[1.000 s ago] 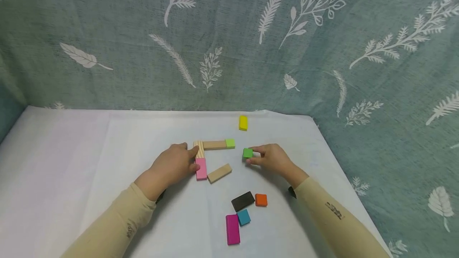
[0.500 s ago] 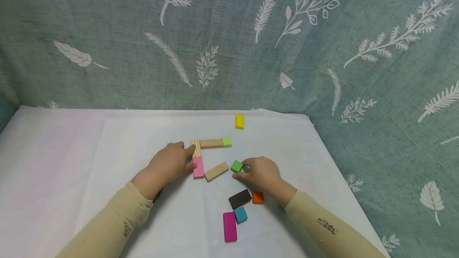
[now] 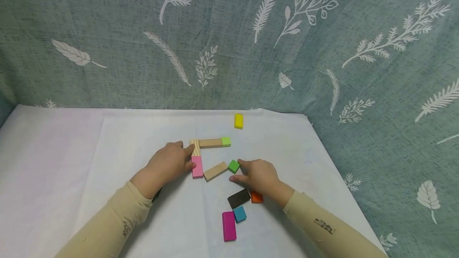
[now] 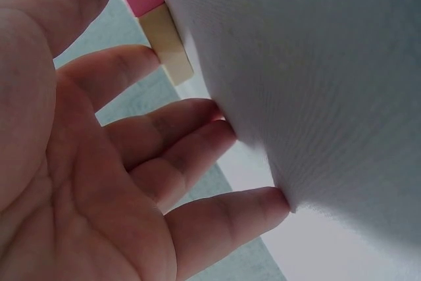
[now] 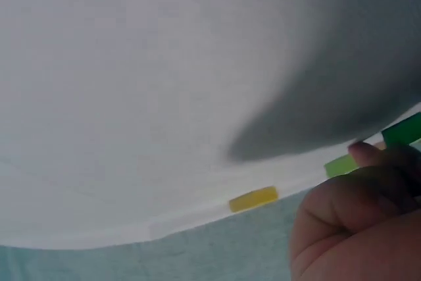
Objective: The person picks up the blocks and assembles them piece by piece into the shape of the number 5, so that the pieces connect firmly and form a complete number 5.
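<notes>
My left hand [image 3: 166, 166] lies beside a striped natural-wood block [image 3: 195, 148] and a pink block [image 3: 197, 167], which stand end to end. Its index finger touches the wooden one and its thumb the pink. In the left wrist view its other fingertips [image 4: 279, 202] rest on the cloth, fingers spread. A green cube [image 3: 234, 166] sits at the right end of a slanted plain wooden block [image 3: 215, 171]. My right hand [image 3: 259, 175] is just right of that cube, index fingertip at its corner, thumb apart from it.
Another wooden block [image 3: 210, 143] ends in a lime cube [image 3: 225, 141] behind. A yellow block [image 3: 238, 121] lies at the back. Nearer are black [image 3: 238, 198], orange [image 3: 256, 197], blue [image 3: 240, 214] and magenta [image 3: 229, 226] blocks on the white cloth [image 3: 161, 226].
My right hand has carried the green cube left and toward me to the slanted block's end, and its thumb has come away from it. My left hand stays at the wooden and pink blocks.
</notes>
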